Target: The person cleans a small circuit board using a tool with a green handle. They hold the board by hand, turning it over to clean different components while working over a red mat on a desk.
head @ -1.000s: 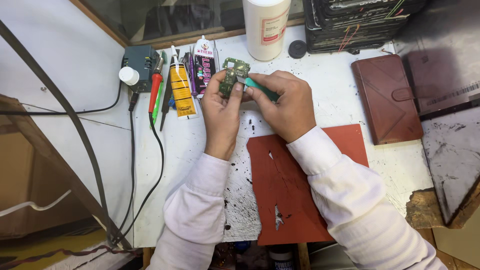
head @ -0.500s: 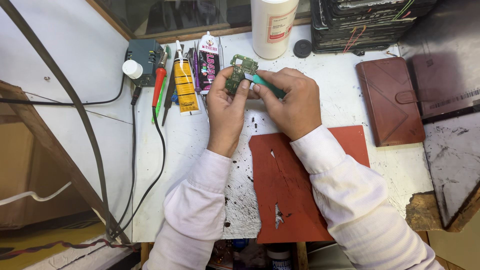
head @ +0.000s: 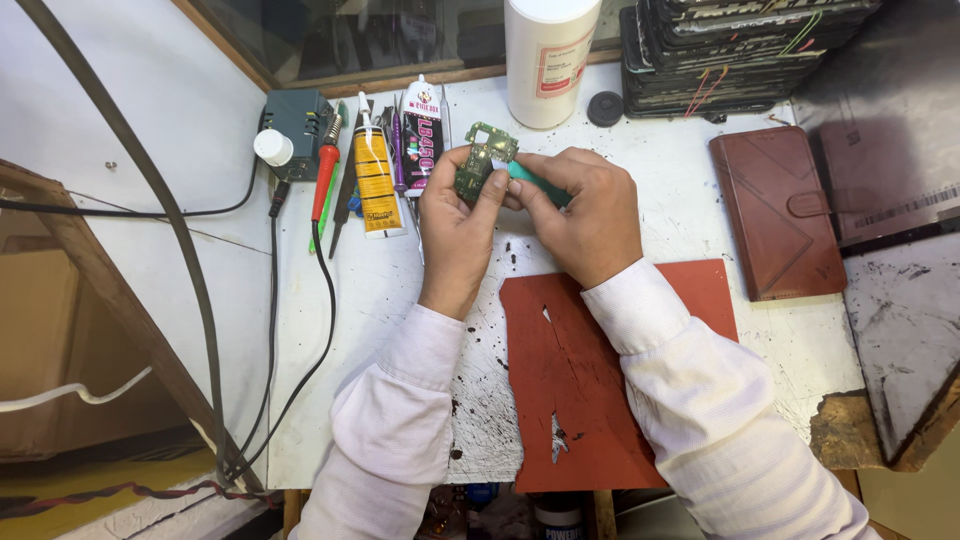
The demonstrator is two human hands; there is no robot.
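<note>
Barely anything has shifted since a second ago: both hands sit in about the same spot above the red mat [head: 610, 380], with the board held a touch more upright now. Left hand [head: 455, 225] has its fingers closed around the small green circuit board [head: 478, 160], pinching it by the edges just beyond the mat's far edge. Right hand [head: 585, 215] is closed on a teal-handled tool [head: 535, 182], tip against the board; the tip itself is hidden, so I can't tell what kind it is.

Left of the mat and further back lie a yellow glue tube [head: 378, 185], a black tube [head: 423, 140] and a red-handled soldering iron [head: 322, 180]. A brown wallet case [head: 775, 210] sits to the right of the mat.

To do this bit well, I'd say keep the edge grip firm, brace the wrists together, and work the tool with light pressure so it doesn't skid across components.
</note>
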